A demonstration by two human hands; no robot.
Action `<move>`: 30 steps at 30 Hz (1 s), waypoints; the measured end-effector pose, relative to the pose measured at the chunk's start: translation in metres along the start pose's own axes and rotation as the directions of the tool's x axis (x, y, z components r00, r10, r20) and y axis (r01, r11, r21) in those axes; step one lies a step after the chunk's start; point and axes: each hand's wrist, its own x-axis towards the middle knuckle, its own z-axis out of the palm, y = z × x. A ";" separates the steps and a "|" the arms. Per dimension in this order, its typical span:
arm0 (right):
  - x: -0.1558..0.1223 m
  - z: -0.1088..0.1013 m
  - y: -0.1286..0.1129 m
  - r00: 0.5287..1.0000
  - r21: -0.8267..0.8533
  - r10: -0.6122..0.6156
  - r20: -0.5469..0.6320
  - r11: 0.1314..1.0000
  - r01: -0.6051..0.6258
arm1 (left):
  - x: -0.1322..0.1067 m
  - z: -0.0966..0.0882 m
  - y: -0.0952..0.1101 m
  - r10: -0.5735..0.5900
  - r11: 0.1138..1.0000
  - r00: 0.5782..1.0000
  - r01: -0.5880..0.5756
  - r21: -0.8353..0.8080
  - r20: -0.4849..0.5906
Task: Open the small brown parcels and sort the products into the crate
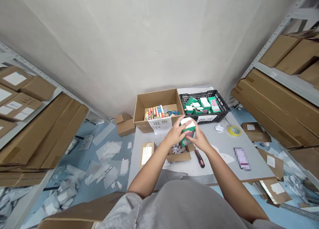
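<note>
Between my two hands is a green box (184, 142) with a white top and a pink panel. My left hand (175, 133) wraps its left side, fingers across the white top. My right hand (200, 138) grips it from the right. Just below the green box sits a small open cardboard box (183, 156) with crumpled paper inside. A red and black utility knife (199, 158) lies to its right. Behind my hands stands a black plastic crate (222, 111) holding several similar green boxes (204, 103).
A large open carton (142, 109) with books and a paper sign stands at the table's back left. A taped package (147, 152) lies in front of it. Yellow tape (234, 131) and a pixelated purple item (241, 158) are on the right. Shelves of cartons (50, 129) flank the table.
</note>
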 end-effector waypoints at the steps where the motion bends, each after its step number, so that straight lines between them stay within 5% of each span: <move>1: 0.001 -0.006 0.004 1.000 0.032 -0.007 0.015 0.999 0.006 | 0.004 0.001 -0.001 0.005 1.000 1.000 -0.005 0.019 0.023; 8: 0.048 -0.043 0.036 0.996 0.106 0.042 -0.079 0.994 -0.033 | 0.079 0.012 -0.027 -0.119 0.935 0.986 0.071 0.348 0.117; 14: 0.169 -0.076 0.093 0.994 0.096 -0.028 -0.106 0.995 0.038 | 0.206 0.014 -0.071 -0.062 0.909 0.998 0.056 0.412 0.000; 19: 0.259 -0.072 0.176 0.989 0.097 0.063 -0.132 0.994 -0.050 | 0.296 0.043 -0.146 -0.217 0.893 0.976 0.210 0.399 -0.030; 25: 0.300 -0.039 0.264 0.981 -0.037 0.179 -0.069 0.983 -0.182 | 0.332 0.088 -0.223 -0.412 0.833 0.908 0.343 0.435 0.073; 30: 0.298 -0.021 0.291 0.973 -0.219 0.225 0.047 0.953 -0.210 | 0.332 0.112 -0.250 -0.520 0.792 0.837 0.399 0.462 0.168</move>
